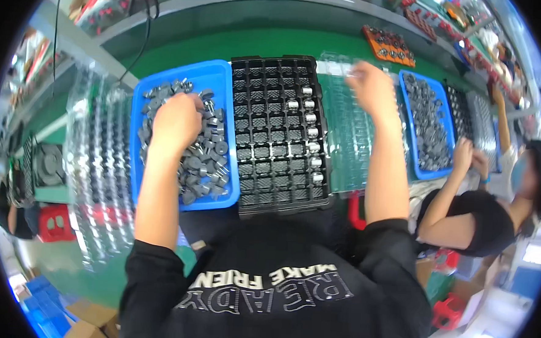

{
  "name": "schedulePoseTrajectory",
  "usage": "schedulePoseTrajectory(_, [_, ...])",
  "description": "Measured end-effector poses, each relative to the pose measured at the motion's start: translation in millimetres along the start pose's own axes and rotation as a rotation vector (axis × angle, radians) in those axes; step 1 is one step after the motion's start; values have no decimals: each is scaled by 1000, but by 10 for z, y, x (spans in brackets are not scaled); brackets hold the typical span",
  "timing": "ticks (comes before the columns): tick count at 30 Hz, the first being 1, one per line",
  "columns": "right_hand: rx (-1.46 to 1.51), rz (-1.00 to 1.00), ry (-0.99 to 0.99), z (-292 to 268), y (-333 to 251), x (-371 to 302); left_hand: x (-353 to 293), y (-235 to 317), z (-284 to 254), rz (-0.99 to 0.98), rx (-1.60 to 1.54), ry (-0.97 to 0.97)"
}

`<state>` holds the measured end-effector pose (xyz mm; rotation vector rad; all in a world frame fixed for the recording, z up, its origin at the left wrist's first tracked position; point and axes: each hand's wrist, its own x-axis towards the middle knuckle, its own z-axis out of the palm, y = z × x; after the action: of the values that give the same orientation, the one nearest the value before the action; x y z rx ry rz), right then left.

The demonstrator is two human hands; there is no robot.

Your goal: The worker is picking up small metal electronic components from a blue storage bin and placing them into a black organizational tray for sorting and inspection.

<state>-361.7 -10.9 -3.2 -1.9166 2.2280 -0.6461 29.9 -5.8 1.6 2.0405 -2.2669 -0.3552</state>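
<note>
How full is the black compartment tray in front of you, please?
Mostly empty: the black compartment tray holds small silvery parts only along its right columns.

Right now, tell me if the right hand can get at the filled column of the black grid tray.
Probably yes. The right hand is over the clear blister tray, just beside the black grid tray, and nothing lies between it and the small silver parts in the tray's right column.

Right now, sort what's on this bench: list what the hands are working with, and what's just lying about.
In use:
left hand in the blue tray of grey parts
black grid tray
right hand on the clear tray

Lying about:
orange tray
second blue tray
clear tray stack
</note>
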Motion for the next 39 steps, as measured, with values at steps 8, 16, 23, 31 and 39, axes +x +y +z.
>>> schedulePoseTrajectory(8, [-109, 410, 55, 73, 1081, -182, -309, -231, -185, 93, -578, 285])
schedulePoseTrajectory(16, [128, 214, 103, 103, 1349, -253, -768, 4, -174, 42, -1438, 69])
schedulePoseTrajectory(23, [-94, 20, 161, -59, 1419, -193, -949, 8, -69, 232, -2072, -214])
schedulePoseTrajectory(31, [1256, -85, -14, -129, -1202, -1278, -1074, 173, -47, 215, -1974, -214])
schedulePoseTrajectory(39, [847, -649, 190, -6, -1832, -1441, -1177, 360, -49, 335, -1953, -111])
